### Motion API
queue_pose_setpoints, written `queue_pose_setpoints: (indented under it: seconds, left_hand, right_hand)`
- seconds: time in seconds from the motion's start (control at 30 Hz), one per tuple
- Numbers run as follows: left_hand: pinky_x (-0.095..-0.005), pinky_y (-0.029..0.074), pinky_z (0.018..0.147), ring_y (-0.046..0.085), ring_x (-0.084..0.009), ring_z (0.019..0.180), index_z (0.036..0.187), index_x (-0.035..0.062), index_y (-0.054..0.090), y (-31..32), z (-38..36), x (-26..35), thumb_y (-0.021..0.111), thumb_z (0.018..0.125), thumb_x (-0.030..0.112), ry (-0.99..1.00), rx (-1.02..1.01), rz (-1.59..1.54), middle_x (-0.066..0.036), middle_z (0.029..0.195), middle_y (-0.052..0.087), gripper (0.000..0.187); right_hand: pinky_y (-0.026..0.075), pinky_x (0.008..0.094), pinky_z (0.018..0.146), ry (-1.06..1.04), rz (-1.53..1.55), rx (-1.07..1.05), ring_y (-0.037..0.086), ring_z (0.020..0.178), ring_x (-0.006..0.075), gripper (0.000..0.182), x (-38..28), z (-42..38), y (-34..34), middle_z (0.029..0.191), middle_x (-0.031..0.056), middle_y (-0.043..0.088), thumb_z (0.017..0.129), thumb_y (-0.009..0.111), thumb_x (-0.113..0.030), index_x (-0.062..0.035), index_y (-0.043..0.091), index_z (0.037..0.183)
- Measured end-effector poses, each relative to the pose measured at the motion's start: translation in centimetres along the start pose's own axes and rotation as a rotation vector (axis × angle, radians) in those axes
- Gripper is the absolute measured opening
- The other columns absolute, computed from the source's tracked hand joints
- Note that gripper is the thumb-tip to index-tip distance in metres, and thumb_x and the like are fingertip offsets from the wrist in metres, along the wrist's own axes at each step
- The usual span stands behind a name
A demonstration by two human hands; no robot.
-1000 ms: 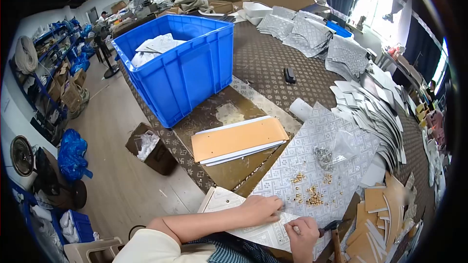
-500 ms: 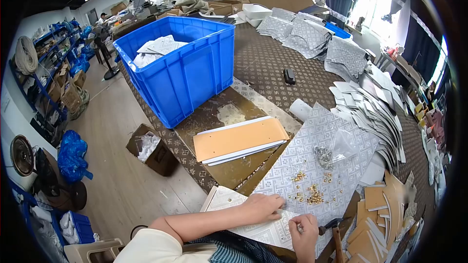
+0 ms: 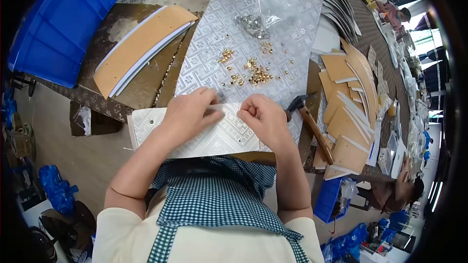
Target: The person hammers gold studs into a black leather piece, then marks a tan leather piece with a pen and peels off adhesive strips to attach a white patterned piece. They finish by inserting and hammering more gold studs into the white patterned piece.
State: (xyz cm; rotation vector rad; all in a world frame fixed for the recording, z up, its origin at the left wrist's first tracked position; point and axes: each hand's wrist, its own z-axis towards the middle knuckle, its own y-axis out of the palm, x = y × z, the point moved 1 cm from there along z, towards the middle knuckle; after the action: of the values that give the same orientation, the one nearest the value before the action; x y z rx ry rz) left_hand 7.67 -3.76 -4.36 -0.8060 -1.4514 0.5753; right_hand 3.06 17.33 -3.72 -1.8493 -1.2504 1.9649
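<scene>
A white patterned panel (image 3: 195, 139) lies at the table's front edge, with a small metal piece near its left end. My left hand (image 3: 192, 114) rests on the panel, fingers bent and apart, with nothing visible in it. Over the panel's right part, my right hand (image 3: 263, 117) is closed, thumb against fingers; whatever it pinches is too small to make out. Beyond both hands, gold-coloured studs (image 3: 257, 73) are scattered on a grey patterned sheet (image 3: 204, 44). Silvery pieces (image 3: 251, 25) lie by a clear plastic bag (image 3: 274, 7). Right of my right hand is a hammer (image 3: 314, 131).
A blue crate (image 3: 63, 24) stands at the upper left, near stacked tan boards (image 3: 141, 44). More tan pieces (image 3: 348, 117) are piled on the right, below fanned grey sheets (image 3: 336, 7). A person (image 3: 390, 195) is at the lower right. A cardboard box (image 3: 97, 124) sits left, below the table.
The view has turned down and to the right, so the table items appear farther left and higher. My right hand now lies over the panel's right part, its fingers closed.
</scene>
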Motion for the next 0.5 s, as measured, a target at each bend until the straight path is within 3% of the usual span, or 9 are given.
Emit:
queue_pose_setpoints:
  seconds: [0.5]
  left_hand:
    - [-0.0415, 0.051, 0.075, 0.066, -0.0304, 0.090, 0.099, 0.0084, 0.061, 0.1, -0.1, -0.3, 0.072, 0.083, 0.030, 0.021, -0.002, 0.012, -0.009, 0.097, 0.065, 0.029]
  right_hand:
    - [0.048, 0.0351, 0.065, 0.067, 0.122, -0.010, 0.058, 0.068, 0.0203, 0.018, 1.5, 0.7, 0.8, 0.075, 0.0079, 0.061, 0.081, 0.074, -0.017, -0.0030, 0.067, 0.090]
